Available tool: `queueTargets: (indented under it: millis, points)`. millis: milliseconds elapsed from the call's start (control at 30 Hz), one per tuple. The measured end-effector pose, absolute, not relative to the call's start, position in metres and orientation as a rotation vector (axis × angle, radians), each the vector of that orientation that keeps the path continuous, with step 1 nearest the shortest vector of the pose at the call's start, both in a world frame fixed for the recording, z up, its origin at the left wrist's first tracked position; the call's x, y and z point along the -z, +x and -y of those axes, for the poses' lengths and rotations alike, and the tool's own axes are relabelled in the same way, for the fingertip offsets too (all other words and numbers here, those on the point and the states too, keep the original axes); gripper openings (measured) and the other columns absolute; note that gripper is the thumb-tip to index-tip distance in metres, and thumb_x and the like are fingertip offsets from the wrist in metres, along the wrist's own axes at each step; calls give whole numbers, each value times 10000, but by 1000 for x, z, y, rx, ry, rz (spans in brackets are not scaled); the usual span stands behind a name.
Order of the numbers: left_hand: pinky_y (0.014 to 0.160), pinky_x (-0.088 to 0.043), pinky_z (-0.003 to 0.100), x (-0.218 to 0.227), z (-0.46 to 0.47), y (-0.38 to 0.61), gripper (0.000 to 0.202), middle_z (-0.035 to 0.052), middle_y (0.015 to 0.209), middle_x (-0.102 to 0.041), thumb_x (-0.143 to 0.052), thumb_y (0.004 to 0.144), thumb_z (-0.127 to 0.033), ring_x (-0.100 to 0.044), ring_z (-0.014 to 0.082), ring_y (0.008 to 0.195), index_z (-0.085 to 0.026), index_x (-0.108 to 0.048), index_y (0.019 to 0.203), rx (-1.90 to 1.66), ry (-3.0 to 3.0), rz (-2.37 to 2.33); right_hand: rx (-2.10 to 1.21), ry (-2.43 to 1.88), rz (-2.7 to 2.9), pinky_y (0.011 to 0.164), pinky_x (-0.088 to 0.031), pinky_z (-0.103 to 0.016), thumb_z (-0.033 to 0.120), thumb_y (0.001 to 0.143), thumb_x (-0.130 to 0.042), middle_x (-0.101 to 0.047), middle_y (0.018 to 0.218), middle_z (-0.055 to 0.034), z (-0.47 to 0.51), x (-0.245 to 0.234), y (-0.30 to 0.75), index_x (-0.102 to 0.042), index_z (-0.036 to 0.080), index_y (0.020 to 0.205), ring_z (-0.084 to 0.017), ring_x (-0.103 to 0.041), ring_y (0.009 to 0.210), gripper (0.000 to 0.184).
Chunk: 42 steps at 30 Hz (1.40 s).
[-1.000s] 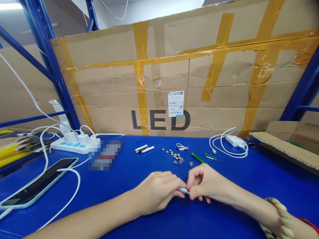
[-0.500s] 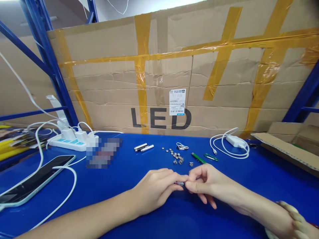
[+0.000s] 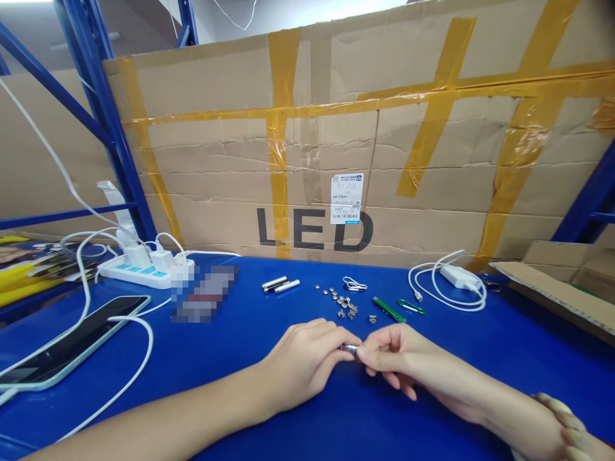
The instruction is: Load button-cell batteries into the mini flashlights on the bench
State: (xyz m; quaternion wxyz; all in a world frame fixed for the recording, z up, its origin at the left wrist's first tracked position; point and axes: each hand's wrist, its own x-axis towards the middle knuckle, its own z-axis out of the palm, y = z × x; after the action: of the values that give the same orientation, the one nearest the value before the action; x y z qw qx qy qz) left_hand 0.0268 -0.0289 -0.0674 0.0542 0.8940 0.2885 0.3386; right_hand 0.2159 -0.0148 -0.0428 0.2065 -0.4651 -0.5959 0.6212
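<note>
My left hand (image 3: 307, 362) and my right hand (image 3: 391, 355) meet over the blue table (image 3: 230, 365), both pinched on a small silver metal cylinder (image 3: 350, 349) held between their fingertips. Most of the cylinder is hidden by my fingers. Just beyond my hands lies a cluster of several small button cells (image 3: 342, 303). To its left lie two silver tubes (image 3: 280, 285). A green pen-like tube (image 3: 388, 310) and a green clip (image 3: 410, 307) lie to the right of the cells, with a small wire loop (image 3: 354, 283) behind them.
A large taped cardboard box marked LED (image 3: 336, 153) stands along the table's back. At left are a white power strip with plugs (image 3: 139, 269), white cables and a phone (image 3: 72, 342). A white charger with cable (image 3: 451, 280) and an open cardboard flap (image 3: 557, 291) lie at right.
My hands have risen slightly and shifted a little away from me while staying pinched on the cylinder; my right fingers have re-gripped it. The view has shifted a little.
</note>
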Motion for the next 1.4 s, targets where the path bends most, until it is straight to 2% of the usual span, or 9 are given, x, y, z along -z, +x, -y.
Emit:
queueTargets:
  millis: [167,300,433,600,800,933,1133,1267,1400]
  points:
    - [779,-414,190,65,27,29,144,-16,931,-632,-452,878,-189,-568,108,861,-190,-577,949,-1015,2447,-1032,-1267,-1308,1891,334,-355,-169,439,523,-750,-521,519,-8,9,47,216,-633,117,688,-84,-463,400,380]
    - [692,-426,168,65,25,29,141,-21,897,-630,-474,862,-216,-569,92,762,-189,-585,944,-1037,2250,-1103,-744,-1165,2020,402,-389,-198,485,621,-687,-592,628,-37,4,49,223,-684,161,827,-84,-478,423,384]
    - [615,-425,162,65,23,28,155,-8,823,-620,-474,855,-224,-545,81,652,-172,-590,944,-1037,2158,-1101,-396,-944,2127,418,-380,-190,441,666,-683,-611,652,-25,5,48,226,-705,206,766,-76,-479,449,256]
    - [597,-419,147,64,25,30,160,-1,754,-592,-465,858,-216,-536,73,630,-150,-582,945,-998,2122,-1054,-210,-796,2170,436,-377,-163,329,740,-654,-612,659,5,9,47,225,-701,216,754,-54,-482,465,123]
    - [552,-395,139,62,25,33,167,-15,655,-551,-444,872,-218,-504,66,581,-143,-577,938,-976,2151,-1017,-229,-809,2168,458,-370,-165,322,724,-672,-618,667,5,9,46,228,-703,213,758,-60,-503,504,118]
    - [561,-398,137,62,28,32,163,-19,663,-555,-433,884,-231,-510,62,585,-151,-559,952,-957,2187,-970,-471,-906,2133,446,-360,-175,364,696,-680,-601,620,-4,13,42,226,-699,197,691,-69,-493,494,168]
    - [603,-414,142,65,30,29,167,2,762,-574,-429,892,-238,-545,65,649,-139,-527,983,-880,2268,-895,-1012,-1147,2025,401,-362,-192,500,634,-668,-557,583,-30,18,38,221,-650,126,614,-80,-491,415,375]
    - [608,-430,135,65,28,29,175,8,826,-591,-430,894,-244,-554,62,662,-147,-525,1004,-896,2256,-901,-1058,-1168,1979,399,-363,-188,505,636,-659,-543,570,-28,17,40,218,-638,113,635,-82,-493,413,393]
    - [696,-438,140,63,29,29,270,1,948,-616,-415,904,-213,-564,56,704,-190,-494,1161,-937,2349,-886,-1064,-1179,1975,406,-352,-181,472,661,-650,-523,512,-15,17,39,217,-635,114,631,-72,-473,392,360]
